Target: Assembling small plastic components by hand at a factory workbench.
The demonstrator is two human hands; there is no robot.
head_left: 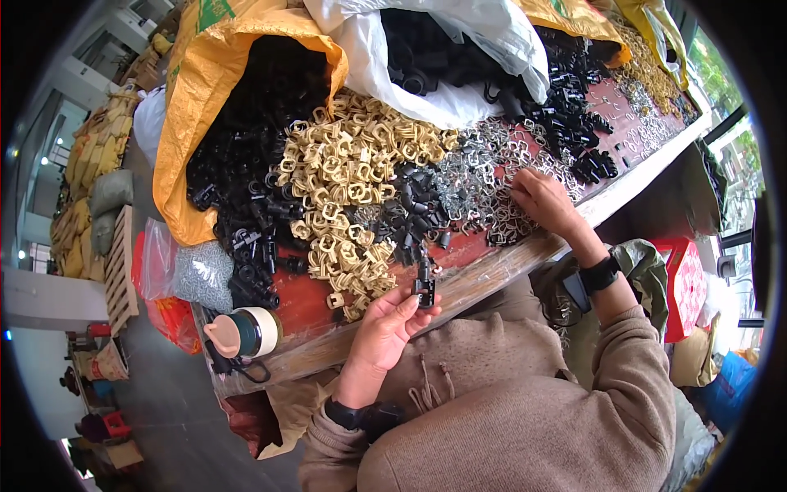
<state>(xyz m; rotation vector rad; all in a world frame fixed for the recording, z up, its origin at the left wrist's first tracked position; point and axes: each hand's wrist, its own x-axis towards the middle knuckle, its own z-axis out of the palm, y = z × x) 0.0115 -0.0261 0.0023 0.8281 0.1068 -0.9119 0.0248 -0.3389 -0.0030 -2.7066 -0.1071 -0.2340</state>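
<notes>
Over the near edge of the table, my left hand [382, 330] is closed on a small black plastic fitting [425, 290], held upright between thumb and fingers. Farther right, my right hand [544, 200] reaches into a spread of silver metal clips [515, 151]. Its fingers are bent together, and what they pinch, if anything, is hidden. Cream-coloured plastic rings [336, 176] lie heaped beyond my left hand. Between these rings and the clips are small dark grey cylinders [416, 215] and tiny shiny springs or screws [461, 182].
Black fittings spill from an orange woven sack [190, 107] and a white sack [361, 61] at the back. A lidded cup [261, 330] stands at the table's left corner beside a bag of small grey pieces [203, 275]. The wooden table edge [467, 289] runs before me.
</notes>
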